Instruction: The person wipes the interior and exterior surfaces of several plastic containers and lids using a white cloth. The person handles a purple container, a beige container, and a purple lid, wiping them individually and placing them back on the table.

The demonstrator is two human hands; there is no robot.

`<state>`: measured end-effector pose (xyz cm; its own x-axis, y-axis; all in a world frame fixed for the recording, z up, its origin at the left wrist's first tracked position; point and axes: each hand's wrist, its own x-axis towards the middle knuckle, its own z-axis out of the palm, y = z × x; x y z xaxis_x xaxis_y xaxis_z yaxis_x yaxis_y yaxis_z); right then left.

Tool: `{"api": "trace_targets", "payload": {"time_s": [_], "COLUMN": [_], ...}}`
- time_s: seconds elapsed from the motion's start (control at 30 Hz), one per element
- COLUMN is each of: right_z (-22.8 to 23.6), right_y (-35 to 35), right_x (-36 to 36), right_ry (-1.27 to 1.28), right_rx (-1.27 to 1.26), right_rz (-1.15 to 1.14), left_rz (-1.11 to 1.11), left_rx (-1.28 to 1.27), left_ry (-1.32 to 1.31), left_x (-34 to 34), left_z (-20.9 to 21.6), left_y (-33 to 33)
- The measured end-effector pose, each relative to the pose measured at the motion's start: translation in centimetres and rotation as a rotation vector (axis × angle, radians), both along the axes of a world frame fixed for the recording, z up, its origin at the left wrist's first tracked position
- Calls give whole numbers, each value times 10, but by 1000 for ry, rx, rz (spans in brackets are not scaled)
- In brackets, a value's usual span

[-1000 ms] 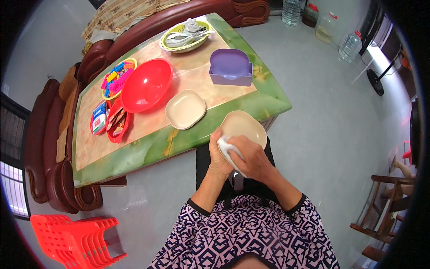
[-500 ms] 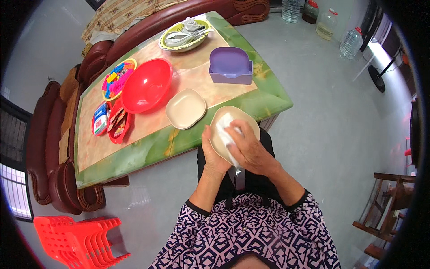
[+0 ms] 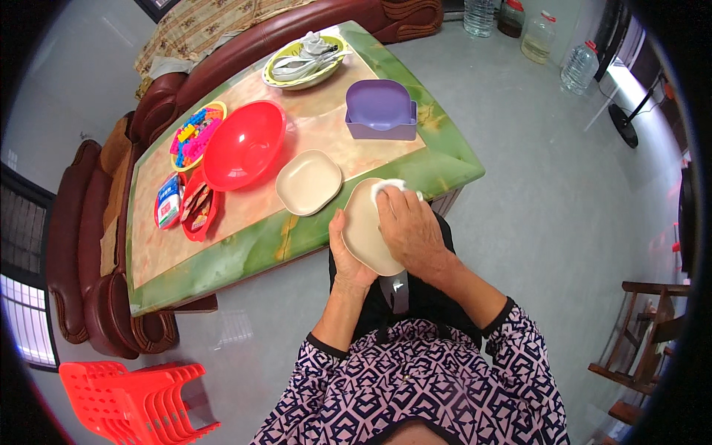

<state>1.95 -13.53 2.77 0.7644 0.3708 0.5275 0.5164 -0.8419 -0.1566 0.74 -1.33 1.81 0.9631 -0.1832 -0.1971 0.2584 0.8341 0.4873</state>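
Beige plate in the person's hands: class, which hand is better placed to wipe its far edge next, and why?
Right. The right hand lies on the plate with the white cloth under its fingers, already near the far rim. The left hand grips the near edge from below, steadying the plate.
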Motion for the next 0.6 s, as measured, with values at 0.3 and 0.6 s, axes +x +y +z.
{"api": "trace_targets", "payload": {"time_s": [0.3,0.6], "right_z": [4,10], "right_y": [2,16], "right_x": [-28,-24], "right_ry": [196,289], "right_rx": [238,190], "right_rz": [247,514], "left_rz": [46,21], "left_rx": [-91,-193], "left_ry": [-72,-89], "left_x": [2,3], "left_z": [-6,-35], "left_y": [7,22]}}
